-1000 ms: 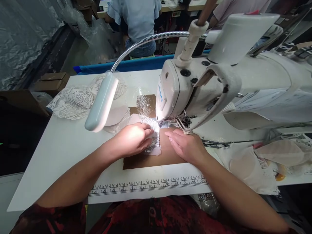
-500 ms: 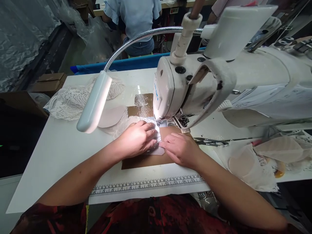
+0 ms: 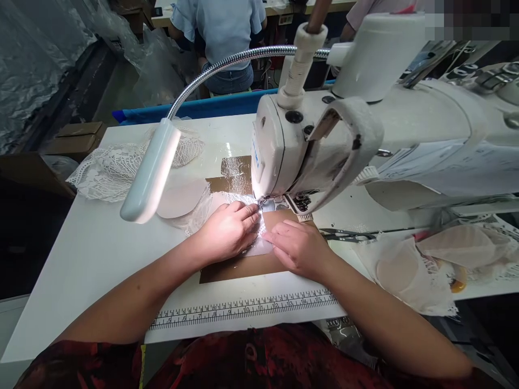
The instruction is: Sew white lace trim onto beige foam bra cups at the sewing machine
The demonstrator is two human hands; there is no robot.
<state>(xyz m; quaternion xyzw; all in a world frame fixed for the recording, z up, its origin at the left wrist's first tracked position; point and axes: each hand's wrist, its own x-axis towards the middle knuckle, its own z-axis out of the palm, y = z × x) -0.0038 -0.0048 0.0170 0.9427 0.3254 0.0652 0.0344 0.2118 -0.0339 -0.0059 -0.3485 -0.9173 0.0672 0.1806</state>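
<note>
Pressing one lace piece (image 3: 263, 246) flat at one sewing machine (image 3: 279, 151) on the counter (image 3: 101, 243), left hand (image 3: 229, 231) and right hand (image 3: 300, 247) each show a wide, flat grip.

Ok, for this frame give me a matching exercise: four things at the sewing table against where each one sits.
Things: 1 lace piece; 2 scissors; 3 ruler strip; 4 lamp head.
Places: a along the near edge of the table; b raised above the table on a bendy neck; c under the left hand; d just right of the right hand.
Pairs: 1-c; 2-d; 3-a; 4-b.
</note>
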